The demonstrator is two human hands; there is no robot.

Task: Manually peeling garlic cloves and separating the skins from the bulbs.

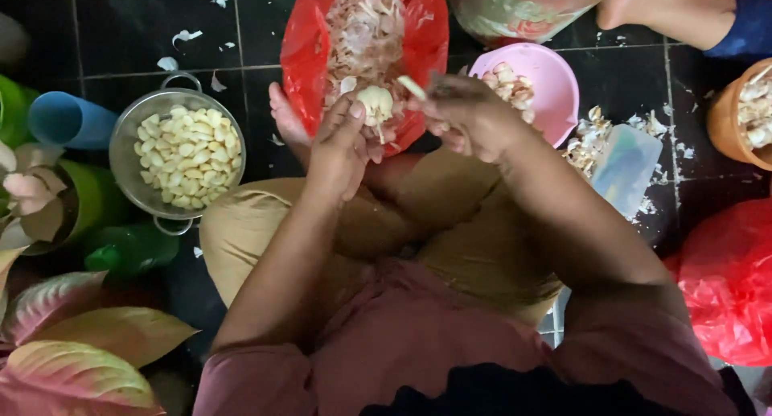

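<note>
The right hand (466, 114) is blurred, its grip impossible to tell; the left hand (342, 146), raised over the red bag (310, 46), pinches a garlic bulb (375, 104) between thumb and fingertips.

Metal colander (129, 134) of peeled cloves (186, 152), pink bowl (555, 82), blue cup (68, 120).

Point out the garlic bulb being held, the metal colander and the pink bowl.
garlic bulb (375, 104), head view, its rounded top.
metal colander (123, 146), head view, bare left rim.
pink bowl (555, 86), head view, bare inner wall.
</note>
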